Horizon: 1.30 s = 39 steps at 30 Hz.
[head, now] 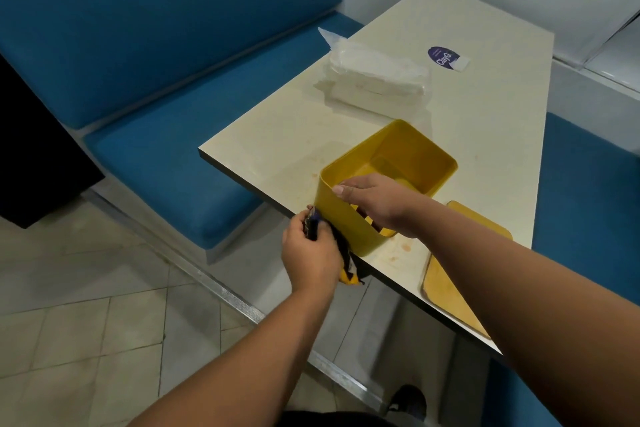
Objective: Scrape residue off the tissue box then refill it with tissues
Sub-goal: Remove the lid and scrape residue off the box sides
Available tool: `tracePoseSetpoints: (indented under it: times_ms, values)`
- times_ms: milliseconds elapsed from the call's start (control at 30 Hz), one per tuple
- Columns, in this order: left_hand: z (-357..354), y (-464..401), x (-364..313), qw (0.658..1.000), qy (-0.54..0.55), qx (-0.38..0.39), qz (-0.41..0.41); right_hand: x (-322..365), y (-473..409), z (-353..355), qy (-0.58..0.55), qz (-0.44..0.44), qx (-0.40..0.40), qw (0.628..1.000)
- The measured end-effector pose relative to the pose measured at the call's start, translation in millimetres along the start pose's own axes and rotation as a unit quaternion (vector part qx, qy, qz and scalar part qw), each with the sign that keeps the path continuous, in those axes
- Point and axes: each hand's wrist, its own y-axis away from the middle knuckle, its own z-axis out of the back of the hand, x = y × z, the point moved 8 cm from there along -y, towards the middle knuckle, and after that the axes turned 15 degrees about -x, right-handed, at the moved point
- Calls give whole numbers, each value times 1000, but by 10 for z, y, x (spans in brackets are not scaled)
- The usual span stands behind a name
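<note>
Right hand [372, 199] fingers clamp the yellow tissue box [388, 177] rim, steadying it while left hand [310, 253] fingers grip a scraper [311, 224] against its side.

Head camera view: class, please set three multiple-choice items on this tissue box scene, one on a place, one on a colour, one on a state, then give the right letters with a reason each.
1. Where does the plastic-wrapped tissue pack lie?
A. inside the box
B. on the table beyond the box
C. on the bench seat

2. What colour is the tissue box?
A. yellow
B. blue
C. white

3. What state is the tissue box in?
A. lid on
B. open and stuffed with tissues
C. open and empty, lid beside it

Answers: 
1 B, the pack rests on the cream table, farther away than the box. 
2 A, its walls are yellow. 
3 C, the bare bottom shows while the right hand steadies the rim and the left hand holds a tool at its side.
</note>
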Motion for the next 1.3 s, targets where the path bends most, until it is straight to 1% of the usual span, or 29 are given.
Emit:
tracePoseSetpoints:
  times_ms: [100,233,267,367,433,500,600,700,767,867,900,1067,1133,1233,1300]
  values:
    - [-42,256,99,998,2,55,20,4,-12,15,7,5,-9,1000]
    - [-90,484,147,992,0,103,72,12,4,17,12,9,-10,1000]
    - [-93,490,117,992,9,105,70,15,7,17,15,11,-11,1000]
    - [-106,477,-105,993,53,105,5,25,-4,27,15,7,-16,1000]
    - [-98,461,-174,994,53,90,-25,28,-12,30,19,9,-19,1000]
    - [-62,398,-137,997,35,65,-23,25,-8,30,25,12,-18,999]
    - [-17,198,-122,999,5,29,12,30,10,24,23,17,-16,999]
    - [-26,-23,-405,999,17,10,-42,35,6,22,15,18,-20,1000]
    - [-43,-127,-502,998,9,12,-54,25,-2,25,22,16,-24,999]
    - [-31,-191,-422,999,-31,21,-29,10,6,14,18,10,-17,1000]
    - [-34,-196,-423,998,-40,29,-36,6,14,6,13,8,-14,1000]
    - [-80,-268,-703,993,-11,62,-101,20,-2,14,17,12,-22,1000]
    - [-72,-287,-644,991,-37,83,-99,9,0,4,13,9,-17,1000]
    - [-67,-293,-567,984,-105,112,-89,8,10,0,13,11,-13,1000]
    - [-84,-311,-677,988,-63,115,-87,17,3,8,15,15,-16,1000]
